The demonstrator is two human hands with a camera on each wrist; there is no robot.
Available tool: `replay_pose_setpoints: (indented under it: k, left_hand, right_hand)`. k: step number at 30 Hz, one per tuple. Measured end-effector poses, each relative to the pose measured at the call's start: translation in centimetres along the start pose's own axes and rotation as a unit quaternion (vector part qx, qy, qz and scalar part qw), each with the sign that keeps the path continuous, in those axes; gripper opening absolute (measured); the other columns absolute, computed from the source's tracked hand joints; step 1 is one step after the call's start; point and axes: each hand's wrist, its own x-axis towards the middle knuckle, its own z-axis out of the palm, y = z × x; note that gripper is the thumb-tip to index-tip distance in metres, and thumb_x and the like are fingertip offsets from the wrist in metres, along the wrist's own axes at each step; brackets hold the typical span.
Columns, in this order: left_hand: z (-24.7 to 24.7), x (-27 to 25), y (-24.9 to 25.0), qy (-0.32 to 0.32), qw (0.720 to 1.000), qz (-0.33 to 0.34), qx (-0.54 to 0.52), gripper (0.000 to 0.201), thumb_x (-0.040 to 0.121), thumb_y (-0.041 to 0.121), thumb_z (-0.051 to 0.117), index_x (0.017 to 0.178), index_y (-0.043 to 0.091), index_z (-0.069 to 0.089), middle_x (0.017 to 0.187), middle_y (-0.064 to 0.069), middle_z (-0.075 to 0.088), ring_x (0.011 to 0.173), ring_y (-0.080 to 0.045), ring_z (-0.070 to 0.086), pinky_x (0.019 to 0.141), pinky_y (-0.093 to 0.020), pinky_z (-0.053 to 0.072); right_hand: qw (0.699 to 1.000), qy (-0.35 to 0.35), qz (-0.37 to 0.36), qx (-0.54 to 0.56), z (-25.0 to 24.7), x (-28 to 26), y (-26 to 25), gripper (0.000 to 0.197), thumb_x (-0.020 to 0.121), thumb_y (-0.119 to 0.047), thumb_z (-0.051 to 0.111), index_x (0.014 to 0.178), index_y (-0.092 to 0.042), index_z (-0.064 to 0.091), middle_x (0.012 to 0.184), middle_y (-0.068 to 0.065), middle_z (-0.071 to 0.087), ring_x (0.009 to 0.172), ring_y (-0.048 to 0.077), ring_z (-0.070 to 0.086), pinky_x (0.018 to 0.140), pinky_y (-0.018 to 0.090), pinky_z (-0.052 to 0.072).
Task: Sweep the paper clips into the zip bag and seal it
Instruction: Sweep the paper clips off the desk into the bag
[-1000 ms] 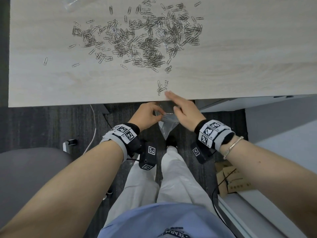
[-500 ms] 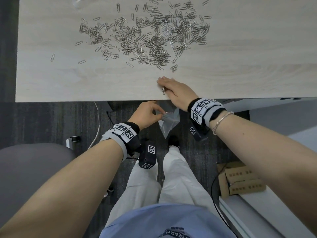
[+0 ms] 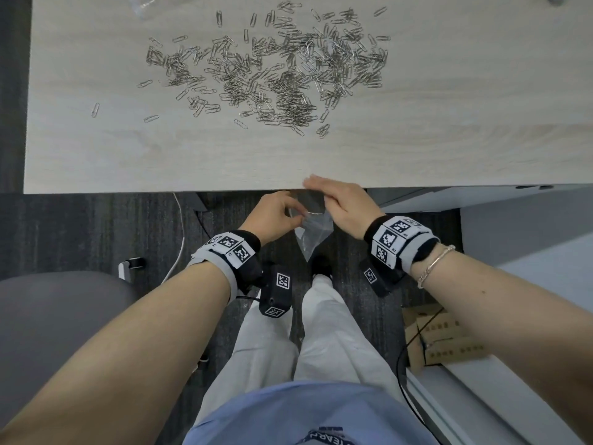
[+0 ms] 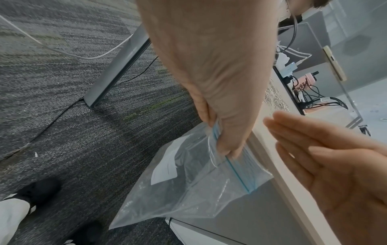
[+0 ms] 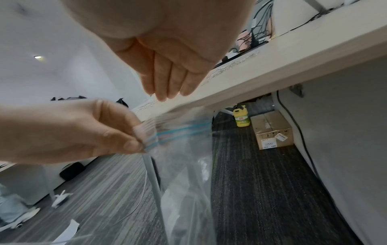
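L hand (image 4: 217,102) pinching zip bag (image 4: 188,185) rim under desk (image 3: 449,139) edge, R hand (image 3: 343,207) flat; contents unclear.

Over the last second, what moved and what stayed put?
The right hand reached onto the desk, dragged a small cluster of paper clips to its edge, and now sits flat over the zip bag; those clips are gone from the desk. The left hand still pinches the bag; the paper clip pile is unmoved.
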Motion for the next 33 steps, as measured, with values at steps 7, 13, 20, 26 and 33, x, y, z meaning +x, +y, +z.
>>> replay_pose_setpoints:
  k: [7, 13, 20, 26, 33]
  left_hand:
    - [-0.1, -0.1, 0.1, 0.008, 1.0, -0.007, -0.001, 0.01, 0.08, 0.014, 0.067, 0.085, 0.018, 0.075, 0.083, -0.003, 0.062, 0.079, -0.019, 0.058, 0.069, -0.021, 0.039]
    - [-0.2, -0.2, 0.3, 0.004, 1.0, -0.008, 0.0, 0.01, 0.079, 0.014, 0.069, 0.087, 0.018, 0.075, 0.087, -0.003, 0.063, 0.084, -0.018, 0.058, 0.074, -0.025, 0.043]
    - [-0.4, 0.2, 0.5, -0.024, 0.999, -0.016, 0.029, 0.011, 0.081, 0.018, 0.068, 0.089, 0.022, 0.075, 0.093, -0.001, 0.065, 0.089, -0.016, 0.06, 0.081, -0.031, 0.049]
    - [-0.7, 0.2, 0.6, -0.034, 0.998, -0.021, 0.044, 0.014, 0.082, 0.014, 0.066, 0.092, 0.018, 0.075, 0.102, -0.002, 0.064, 0.111, -0.018, 0.055, 0.087, -0.022, 0.039]
    - [-1.0, 0.6, 0.2, -0.055, 0.997, -0.027, 0.049, 0.013, 0.081, 0.02, 0.067, 0.09, 0.024, 0.075, 0.095, 0.0, 0.067, 0.097, -0.017, 0.061, 0.086, -0.036, 0.05]
  right_hand:
    - [0.998, -0.033, 0.006, -0.053, 0.5, 0.7, 0.5, 0.054, 0.094, -0.001, 0.033, 0.146, -0.011, 0.026, 0.156, 0.005, 0.021, 0.145, 0.012, 0.013, 0.117, 0.021, 0.002]
    - [1.0, 0.004, -0.005, -0.013, 0.6, 0.2, 0.0, 0.049, 0.093, -0.002, 0.036, 0.14, -0.012, 0.04, 0.15, 0.005, 0.035, 0.142, 0.013, 0.025, 0.116, 0.02, 0.01]
    - [0.986, 0.138, 0.095, 0.01, -6.0, 5.2, 2.3, 0.051, 0.096, -0.007, 0.036, 0.146, -0.014, 0.028, 0.156, 0.005, 0.019, 0.145, 0.017, 0.015, 0.12, 0.034, 0.009]
    - [0.977, 0.159, 0.143, 0.016, -10.3, 9.9, 5.4, 0.056, 0.095, -0.01, 0.037, 0.148, -0.013, 0.018, 0.158, 0.008, 0.006, 0.146, 0.022, 0.002, 0.119, 0.036, 0.0]
    - [0.973, 0.133, 0.176, -0.06, -13.3, 15.0, 6.9, 0.059, 0.097, -0.022, 0.038, 0.15, -0.013, 0.011, 0.158, 0.013, -0.001, 0.146, 0.027, -0.004, 0.116, 0.044, -0.007]
